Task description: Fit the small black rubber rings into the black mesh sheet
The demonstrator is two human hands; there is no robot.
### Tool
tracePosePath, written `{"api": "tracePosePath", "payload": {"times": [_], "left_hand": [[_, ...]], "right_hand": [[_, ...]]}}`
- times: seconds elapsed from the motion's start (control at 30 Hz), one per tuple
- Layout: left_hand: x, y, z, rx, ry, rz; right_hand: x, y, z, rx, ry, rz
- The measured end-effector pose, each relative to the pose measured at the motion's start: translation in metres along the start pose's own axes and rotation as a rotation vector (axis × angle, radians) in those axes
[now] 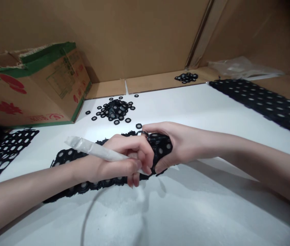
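A black perforated rubber sheet (68, 155) full of round holes lies across the white table (198, 112). My left hand (119, 160) is closed round a white paper-wrapped stick tool (88, 147) and rests on the sheet. Its tip points toward the sheet's right end. My right hand (178, 143) is closed on that right end of the sheet (161, 145), thumb underneath, fingers on top. A single black ring (139, 126) lies just beyond my right hand's fingers.
A pile of black rubber rings (114, 109) sits farther back, with a smaller pile (186, 77) on cardboard behind it. A printed cardboard box (32, 85) stands at the left. More perforated black sheets lie at far left (1, 153) and at right (265, 100). Clear plastic bag (239, 68) at back right.
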State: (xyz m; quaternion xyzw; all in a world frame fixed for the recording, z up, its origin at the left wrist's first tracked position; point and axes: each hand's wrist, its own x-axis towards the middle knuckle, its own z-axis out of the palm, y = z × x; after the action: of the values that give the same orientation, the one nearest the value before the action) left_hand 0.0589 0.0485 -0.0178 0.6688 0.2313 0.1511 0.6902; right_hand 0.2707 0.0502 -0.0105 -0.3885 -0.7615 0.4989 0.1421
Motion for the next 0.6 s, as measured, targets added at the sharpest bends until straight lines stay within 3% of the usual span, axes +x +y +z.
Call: {"api": "tracePosePath", "payload": {"times": [0.6], "left_hand": [[0.0017,-0.0047,-0.0033,-0.054,-0.062,-0.037]], "right_hand": [[0.0011,0.0011,-0.0018,0.004,-0.028,-0.003]]}}
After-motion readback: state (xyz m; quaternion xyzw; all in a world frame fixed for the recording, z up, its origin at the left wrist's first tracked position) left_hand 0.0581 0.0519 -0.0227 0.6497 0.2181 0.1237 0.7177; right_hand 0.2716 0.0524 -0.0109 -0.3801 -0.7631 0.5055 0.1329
